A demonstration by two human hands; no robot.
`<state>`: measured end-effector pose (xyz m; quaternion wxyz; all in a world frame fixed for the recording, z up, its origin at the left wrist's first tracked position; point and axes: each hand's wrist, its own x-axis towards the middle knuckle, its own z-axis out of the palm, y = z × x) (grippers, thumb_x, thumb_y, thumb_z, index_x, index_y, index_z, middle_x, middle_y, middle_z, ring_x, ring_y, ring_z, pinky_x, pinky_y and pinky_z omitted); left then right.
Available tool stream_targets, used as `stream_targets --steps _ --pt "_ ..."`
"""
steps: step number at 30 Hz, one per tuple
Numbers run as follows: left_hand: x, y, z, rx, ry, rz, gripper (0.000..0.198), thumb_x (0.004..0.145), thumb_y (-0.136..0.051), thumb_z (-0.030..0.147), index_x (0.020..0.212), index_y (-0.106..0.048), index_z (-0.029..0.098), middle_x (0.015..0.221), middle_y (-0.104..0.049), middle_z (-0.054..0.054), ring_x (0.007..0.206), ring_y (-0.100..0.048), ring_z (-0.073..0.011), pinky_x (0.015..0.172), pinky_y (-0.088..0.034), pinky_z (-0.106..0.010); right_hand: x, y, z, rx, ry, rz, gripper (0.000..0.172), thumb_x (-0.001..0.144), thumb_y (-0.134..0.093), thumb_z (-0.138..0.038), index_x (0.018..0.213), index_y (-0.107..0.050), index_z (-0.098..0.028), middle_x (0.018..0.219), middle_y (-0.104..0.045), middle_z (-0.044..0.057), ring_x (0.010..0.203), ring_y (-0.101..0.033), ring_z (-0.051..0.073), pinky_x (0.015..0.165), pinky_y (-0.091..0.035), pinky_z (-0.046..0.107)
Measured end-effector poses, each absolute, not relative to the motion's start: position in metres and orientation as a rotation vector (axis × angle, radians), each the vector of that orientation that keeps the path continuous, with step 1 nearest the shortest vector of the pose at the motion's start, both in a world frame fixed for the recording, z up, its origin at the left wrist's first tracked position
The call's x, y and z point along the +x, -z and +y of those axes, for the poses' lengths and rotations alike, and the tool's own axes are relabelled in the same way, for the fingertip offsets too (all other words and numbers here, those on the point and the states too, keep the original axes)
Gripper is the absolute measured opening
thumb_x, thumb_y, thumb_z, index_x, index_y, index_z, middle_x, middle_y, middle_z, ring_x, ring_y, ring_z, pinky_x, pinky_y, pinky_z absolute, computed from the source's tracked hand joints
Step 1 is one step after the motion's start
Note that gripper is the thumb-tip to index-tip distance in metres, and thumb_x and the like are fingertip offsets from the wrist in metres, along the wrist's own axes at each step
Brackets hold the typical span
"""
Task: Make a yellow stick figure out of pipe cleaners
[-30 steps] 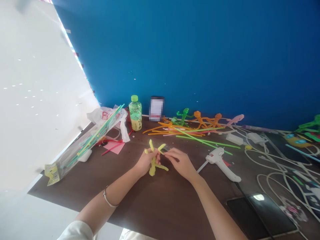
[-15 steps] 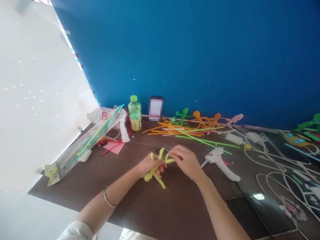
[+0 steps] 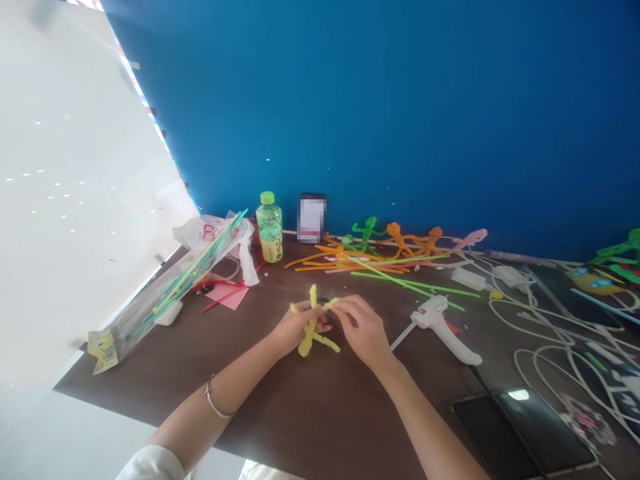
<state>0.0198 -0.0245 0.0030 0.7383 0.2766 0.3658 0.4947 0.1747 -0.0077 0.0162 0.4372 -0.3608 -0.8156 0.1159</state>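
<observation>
A yellow pipe-cleaner figure point(image 3: 307, 343) with several fuzzy limbs is held above the brown table point(image 3: 280, 413). My left hand point(image 3: 295, 328) grips its middle between thumb and fingers, so part of the body is hidden. At its upper right limb, the fingertips of my right hand point(image 3: 364, 328) pinch the fuzzy end. One limb points up and another slants down to the right. Behind the hands lies a dark round object point(image 3: 323, 301), mostly covered. To the right of my right hand rests a white glue gun point(image 3: 440, 327).
Orange pipe cleaners point(image 3: 320, 257) and green ones point(image 3: 415, 285) lie behind. Finished-looking orange figures point(image 3: 395, 237) and a green figure point(image 3: 369, 233) stand by the wall. A bottle point(image 3: 270, 230), a plastic bag of pipe cleaners point(image 3: 165, 293), a dark tablet point(image 3: 540, 427) and white cables point(image 3: 545, 353) surround the workspace.
The yellow figure has turned in my left hand, its lower limb swinging up and right. The limb in my right fingers looks straighter, and my right hand has shifted slightly.
</observation>
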Motion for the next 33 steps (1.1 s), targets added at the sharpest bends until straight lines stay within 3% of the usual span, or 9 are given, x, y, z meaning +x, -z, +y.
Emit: stream_targets --steps 5,12,16,22,26,33 --pt "0.019 0.003 -0.025 0.790 -1.113 0.888 0.024 0.067 -0.066 0.032 0.071 -0.061 0.009 0.065 -0.057 -0.005 0.062 -0.056 -0.0137 0.069 -0.046 -0.032 0.174 -0.016 -0.008 -0.913 -0.250 -1.952 0.012 0.083 -0.048 -0.016 0.082 -0.059 -0.022 0.075 -0.058 0.004 0.072 -0.057 0.015 0.067 -0.047 0.029" --pt "0.017 -0.005 -0.023 0.589 -1.162 0.701 0.018 0.069 -0.063 0.027 0.066 -0.060 0.010 0.061 -0.054 -0.002 0.056 -0.050 -0.0084 0.071 -0.044 -0.027 0.168 -0.008 -0.010 -0.831 -0.455 -1.927 0.016 0.081 -0.050 -0.017 0.084 -0.064 -0.024 0.084 -0.061 0.004 0.091 -0.058 0.019 0.078 -0.047 0.032" --pt "0.014 -0.008 -0.024 0.544 -1.120 0.588 0.014 0.070 -0.061 0.023 0.065 -0.060 0.010 0.056 -0.050 0.000 0.055 -0.047 -0.0075 0.077 -0.044 -0.029 0.173 -0.011 -0.005 -0.933 -0.692 -1.894 0.015 0.081 -0.052 -0.025 0.081 -0.066 -0.023 0.079 -0.061 0.004 0.079 -0.059 0.017 0.071 -0.048 0.031" --pt "0.012 -0.005 -0.024 0.686 -0.904 0.610 0.016 0.068 -0.059 0.023 0.061 -0.060 0.008 0.043 -0.046 0.001 0.037 -0.037 -0.0052 0.057 -0.046 -0.027 0.187 -0.022 0.005 -1.048 -1.084 -1.884 0.017 0.074 -0.058 -0.035 0.072 -0.066 -0.019 0.076 -0.063 0.003 0.072 -0.058 0.017 0.066 -0.046 0.028" --pt "0.011 -0.008 -0.024 0.772 -0.795 0.751 0.016 0.065 -0.061 0.023 0.060 -0.063 0.009 0.041 -0.048 0.001 0.034 -0.036 -0.0050 0.055 -0.049 -0.031 0.194 -0.026 0.008 -1.139 -1.002 -1.934 0.018 0.072 -0.059 -0.035 0.068 -0.064 -0.019 0.073 -0.062 0.003 0.066 -0.057 0.016 0.062 -0.044 0.028" --pt "0.019 -0.020 -0.029 0.895 -0.703 1.038 0.015 0.060 -0.061 0.024 0.054 -0.062 0.010 0.043 -0.049 -0.001 0.037 -0.044 -0.0091 0.050 -0.048 -0.031 0.196 -0.033 0.003 -1.067 -0.532 -2.262 0.016 0.080 -0.051 -0.027 0.069 -0.062 -0.022 0.074 -0.061 0.001 0.068 -0.055 0.015 0.061 -0.042 0.027"
